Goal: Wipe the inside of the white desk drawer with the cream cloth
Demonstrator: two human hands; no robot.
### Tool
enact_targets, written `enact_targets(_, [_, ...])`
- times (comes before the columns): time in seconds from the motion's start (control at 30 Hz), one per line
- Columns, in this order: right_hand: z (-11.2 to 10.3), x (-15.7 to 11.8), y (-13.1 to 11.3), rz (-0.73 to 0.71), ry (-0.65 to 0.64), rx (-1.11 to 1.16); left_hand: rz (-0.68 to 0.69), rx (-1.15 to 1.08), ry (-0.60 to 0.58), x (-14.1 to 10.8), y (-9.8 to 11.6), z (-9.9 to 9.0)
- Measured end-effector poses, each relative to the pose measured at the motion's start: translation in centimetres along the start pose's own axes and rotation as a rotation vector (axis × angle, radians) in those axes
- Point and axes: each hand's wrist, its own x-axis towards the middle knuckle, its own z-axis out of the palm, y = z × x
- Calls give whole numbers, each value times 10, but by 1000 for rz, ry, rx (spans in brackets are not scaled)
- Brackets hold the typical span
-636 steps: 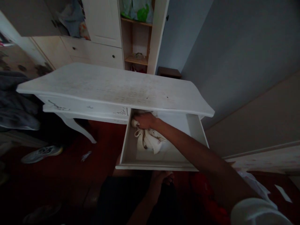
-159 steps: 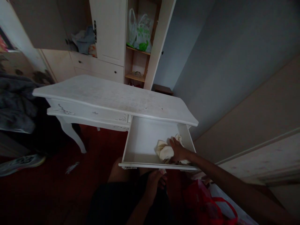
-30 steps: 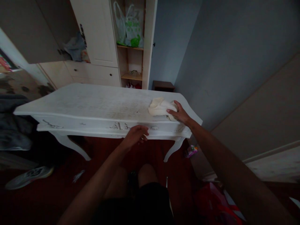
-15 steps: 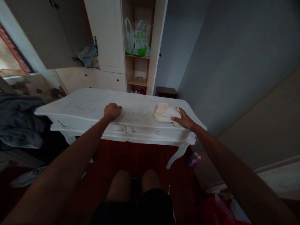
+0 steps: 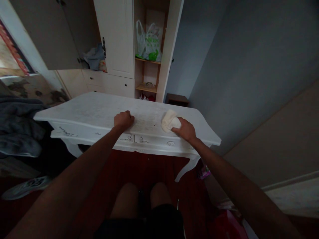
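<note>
I watch right hand (image 5: 183, 128): fingers curled round cream cloth (image 5: 169, 120), bunched on white desk (image 5: 87, 107), likely for firm grip | left hand (image 5: 124, 119): fisted on desktop, contents I can't tell, probably bracing

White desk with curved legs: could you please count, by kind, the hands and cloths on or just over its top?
Bare left hand and bare right hand: 2 hands
Crumpled cream fabric cloth: 1 cloth
Total: 3

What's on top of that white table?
The right hand grips a cream cloth on the white table; the left hand rests beside dark smudges. The surface under the cloth and both hands is hidden.
</note>
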Motion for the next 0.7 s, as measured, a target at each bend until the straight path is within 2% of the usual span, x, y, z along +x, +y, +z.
enact_targets(0.07, [10, -25, -20, -147, 80, 113, -5, -18, 0, -1, -1, 0])
enact_targets(0.13, [24, -55, -40, -303, 96, 172, -12, -14, -3, -2, 0, 0])
enact_targets(0.23, [56, -91, -64, -599, 15, 100, -13, 7, 0, -3, 2, 0])
enact_targets(0.3, [80, -102, -73, -747, -50, 45, -14, 4, 6, -4, 3, 1])
enact_targets(0.37, [104, -100, -77, -783, -92, 14, -18, -8, 9, -4, 3, 2])
enact_targets(0.5, [135, -77, -80, -704, -137, 0, -29, -22, 5, -2, 2, 4])
enact_targets(0.6, [144, -65, -90, -772, -165, -5, -34, -30, 1, -1, 2, 5])
enact_targets(0.7, [147, -65, -105, -791, -144, -37, -33, -29, 3, 0, 2, 5])
